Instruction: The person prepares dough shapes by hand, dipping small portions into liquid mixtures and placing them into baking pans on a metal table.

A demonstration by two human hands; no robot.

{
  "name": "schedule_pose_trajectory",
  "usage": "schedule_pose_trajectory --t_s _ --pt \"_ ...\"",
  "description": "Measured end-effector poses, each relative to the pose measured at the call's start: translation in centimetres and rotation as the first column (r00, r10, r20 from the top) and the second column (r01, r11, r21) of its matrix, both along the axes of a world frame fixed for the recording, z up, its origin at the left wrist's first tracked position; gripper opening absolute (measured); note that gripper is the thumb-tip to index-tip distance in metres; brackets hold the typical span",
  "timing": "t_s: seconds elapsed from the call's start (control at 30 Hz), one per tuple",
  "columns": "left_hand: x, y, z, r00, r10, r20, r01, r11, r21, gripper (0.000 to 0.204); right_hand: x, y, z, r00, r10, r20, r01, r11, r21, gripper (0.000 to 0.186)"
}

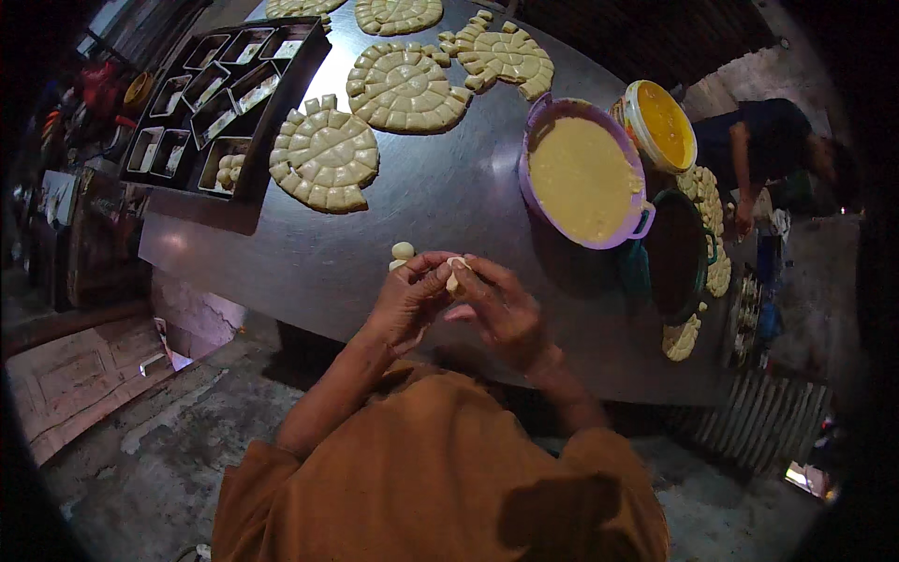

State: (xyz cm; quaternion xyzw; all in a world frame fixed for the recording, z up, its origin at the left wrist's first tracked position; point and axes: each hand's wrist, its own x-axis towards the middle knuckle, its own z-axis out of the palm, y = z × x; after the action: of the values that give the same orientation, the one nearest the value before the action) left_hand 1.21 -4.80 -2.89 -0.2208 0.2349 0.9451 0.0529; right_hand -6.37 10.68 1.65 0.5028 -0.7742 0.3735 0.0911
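Close to the table's front edge, my left hand (405,304) and my right hand (510,309) meet with fingers bent inward. Between their fingertips they pinch a small piece of pale dough (457,273), partly covered by the fingers. Just beyond my left hand, a small dough ball (402,251) rests on the metal table (440,183), with another piece partly hidden at the fingers. Farther off lie flat dough rounds scored into many small pieces, the nearest dough round (324,157) at the left and a larger dough round (403,86) behind it.
At the far left, a dark tray holds several metal tins (225,122); one contains dough balls (230,170). To the right stand a purple basin (527,178) of pale yellow mixture, a yellow-topped bucket (663,126) and a dark green basin (682,258). More dough (682,337) and another person (749,150) are beyond.
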Motion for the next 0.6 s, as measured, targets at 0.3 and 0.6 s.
schedule_pose_trajectory --t_s 0.3,0.6 --pt "0.3 -0.4 -0.5 0.989 -0.009 -0.150 -0.033 0.961 -0.275 0.023 1.6 -1.1 0.1 0.936 -0.299 0.188 0.309 0.951 -0.029 0.029" --pt "-0.3 0.0 0.8 0.987 -0.023 -0.162 -0.049 0.903 -0.427 0.023 1.1 -0.8 -1.6 0.240 0.095 0.966 0.495 0.844 -0.206 0.016"
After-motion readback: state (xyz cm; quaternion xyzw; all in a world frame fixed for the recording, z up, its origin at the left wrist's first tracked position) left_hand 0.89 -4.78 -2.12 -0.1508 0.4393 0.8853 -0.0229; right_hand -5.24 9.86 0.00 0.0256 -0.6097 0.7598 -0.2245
